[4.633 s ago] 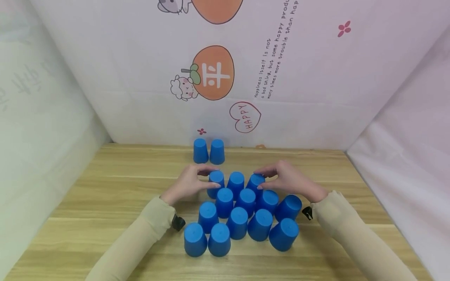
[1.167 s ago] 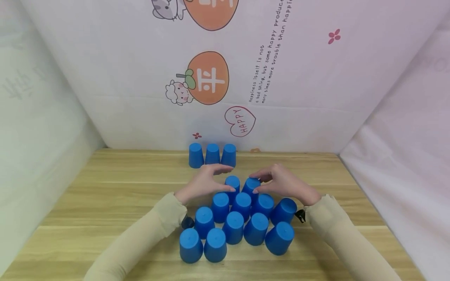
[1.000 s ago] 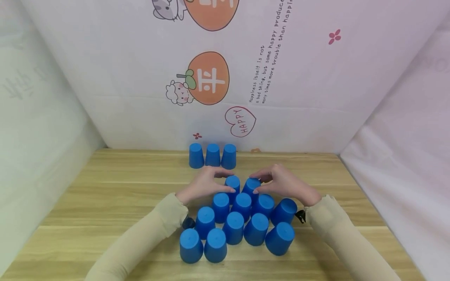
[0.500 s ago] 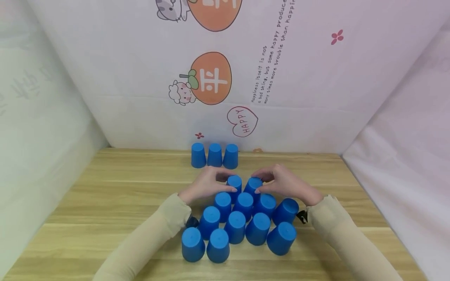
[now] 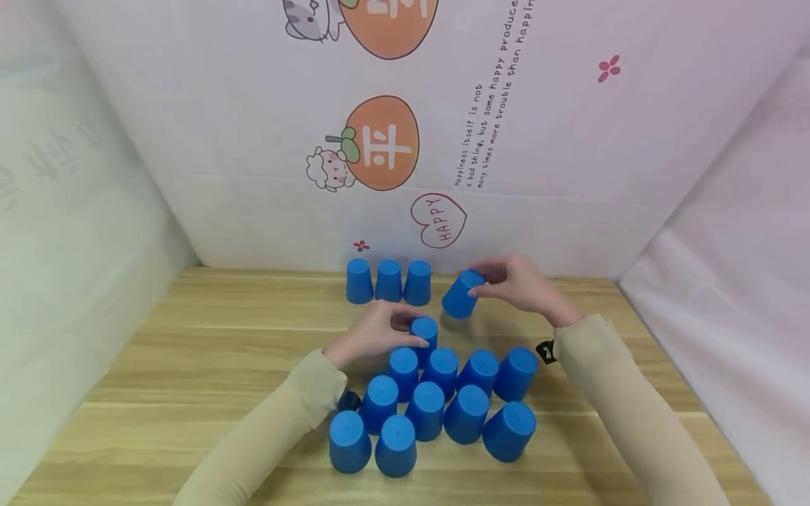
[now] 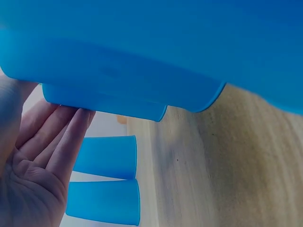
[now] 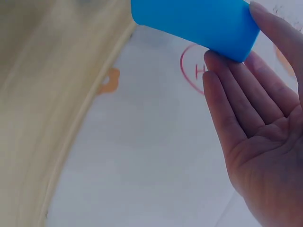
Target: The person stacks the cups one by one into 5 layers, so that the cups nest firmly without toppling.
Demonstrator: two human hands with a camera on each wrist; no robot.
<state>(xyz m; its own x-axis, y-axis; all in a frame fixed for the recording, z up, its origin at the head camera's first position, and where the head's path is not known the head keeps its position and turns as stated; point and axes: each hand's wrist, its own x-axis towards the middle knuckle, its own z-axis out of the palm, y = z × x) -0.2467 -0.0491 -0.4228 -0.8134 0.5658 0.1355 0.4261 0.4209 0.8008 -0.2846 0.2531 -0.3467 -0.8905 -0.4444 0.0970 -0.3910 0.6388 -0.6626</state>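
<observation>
In the head view my right hand [image 5: 524,287] pinches an upside-down blue cup [image 5: 460,299] near its narrow top. That cup leans and hangs just right of a back row of three blue cups, one of them the near-end cup [image 5: 418,282]. The right wrist view shows the thumb on one side of the held cup [image 7: 199,26] and the fingertips on the other. Another upside-down blue cup [image 5: 424,330] stands between the thumb and fingers of my left hand [image 5: 372,333], behind the main group. In the left wrist view the fingertips [image 6: 84,114] touch a blue cup's side.
Several more upside-down blue cups, such as the front cup [image 5: 396,446] and the right-hand cup [image 5: 509,432], stand close together on the wooden table [image 5: 190,365]. A white printed cloth [image 5: 538,225] rises behind the table's back edge, with white cloth at both sides.
My right hand has lifted a cup from the group and carried it back beside the row. Since the oldest frame, a third cup joined that row; my left hand moved to another cup.
</observation>
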